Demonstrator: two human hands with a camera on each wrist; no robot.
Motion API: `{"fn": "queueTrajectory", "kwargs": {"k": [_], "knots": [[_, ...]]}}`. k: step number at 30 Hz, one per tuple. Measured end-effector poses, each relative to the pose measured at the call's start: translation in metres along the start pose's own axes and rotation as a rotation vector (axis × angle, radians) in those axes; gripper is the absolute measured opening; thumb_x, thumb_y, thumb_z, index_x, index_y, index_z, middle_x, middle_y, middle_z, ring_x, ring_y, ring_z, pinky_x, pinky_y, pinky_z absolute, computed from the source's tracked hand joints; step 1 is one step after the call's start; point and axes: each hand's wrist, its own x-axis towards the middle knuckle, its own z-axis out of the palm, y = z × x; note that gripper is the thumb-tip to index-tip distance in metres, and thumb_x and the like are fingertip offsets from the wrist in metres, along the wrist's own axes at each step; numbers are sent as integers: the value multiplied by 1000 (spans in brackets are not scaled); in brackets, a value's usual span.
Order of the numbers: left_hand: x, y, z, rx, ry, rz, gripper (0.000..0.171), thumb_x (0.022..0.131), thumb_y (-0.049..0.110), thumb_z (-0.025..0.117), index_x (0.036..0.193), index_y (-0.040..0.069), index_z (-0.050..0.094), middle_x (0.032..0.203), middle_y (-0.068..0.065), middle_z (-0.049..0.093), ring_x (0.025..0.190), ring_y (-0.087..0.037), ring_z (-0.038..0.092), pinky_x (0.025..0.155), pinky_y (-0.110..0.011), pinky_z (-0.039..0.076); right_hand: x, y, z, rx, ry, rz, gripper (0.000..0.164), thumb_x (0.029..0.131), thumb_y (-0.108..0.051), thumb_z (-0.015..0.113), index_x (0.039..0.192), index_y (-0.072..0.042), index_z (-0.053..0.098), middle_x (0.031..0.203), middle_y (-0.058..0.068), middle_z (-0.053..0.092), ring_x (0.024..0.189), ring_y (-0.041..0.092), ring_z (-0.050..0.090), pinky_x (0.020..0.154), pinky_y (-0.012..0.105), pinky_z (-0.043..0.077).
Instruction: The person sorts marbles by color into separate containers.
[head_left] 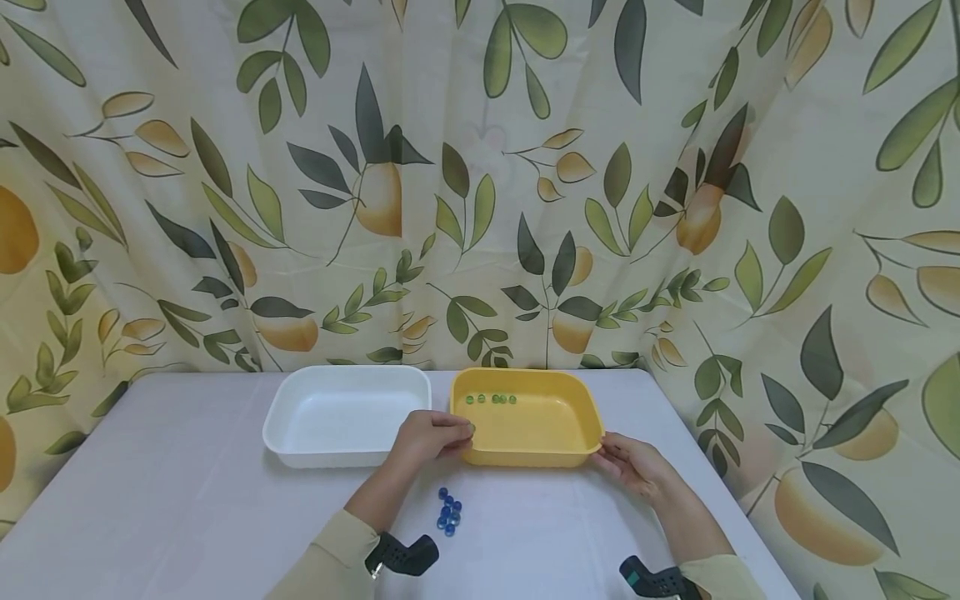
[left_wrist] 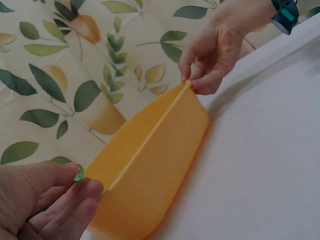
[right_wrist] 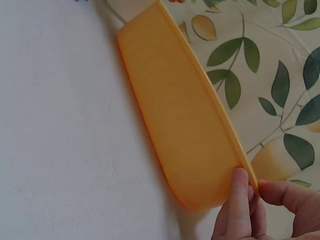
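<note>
In the head view my left hand (head_left: 433, 437) is at the front left corner of a yellow tray (head_left: 536, 457). Its thumb and finger pinch a green glass marble (left_wrist: 79, 173), seen best in the left wrist view. The other fingers of that hand lie close against the tray's wall. My right hand (head_left: 633, 465) grips the tray's front right corner, thumb on the rim and fingers along the outer wall, as the right wrist view shows. Inside the tray several green marbles (head_left: 497, 399) lie in a row along the back.
A white tray (head_left: 330, 460) stands to the left of the yellow one. Several blue marbles (head_left: 447, 511) lie clustered on the white tablecloth (head_left: 187, 500), in front of the gap between the trays. A leaf-patterned curtain (head_left: 480, 250) hangs behind the table.
</note>
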Motion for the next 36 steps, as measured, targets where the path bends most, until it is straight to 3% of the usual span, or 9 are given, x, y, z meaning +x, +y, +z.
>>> {"fn": "queueTrajectory", "kwargs": {"k": [14,29,36], "knots": [[20,2,6,18,76,2,21,87,17,76,103,5,74,86,-5,74,78,-13,71,76,-28,61,-2,0,1,0,3,12,22,101,-4,48,92,-7,68,92,5,67,87,12,69,88,23,58],[24,10,10,-7,115,20,18,86,12,75,98,-2,74,79,-8,75,68,-12,72,63,-21,60,-1,0,-1,11,12,7,22,101,-4,49,91,-9,68,92,4,68,86,12,69,87,23,58],[23,12,11,-11,132,27,18,86,11,75,97,-3,73,78,-9,75,83,-26,75,63,-20,60,-2,0,-1,4,3,7,17,101,-4,49,101,-5,66,96,5,68,90,13,69,89,24,57]]}}
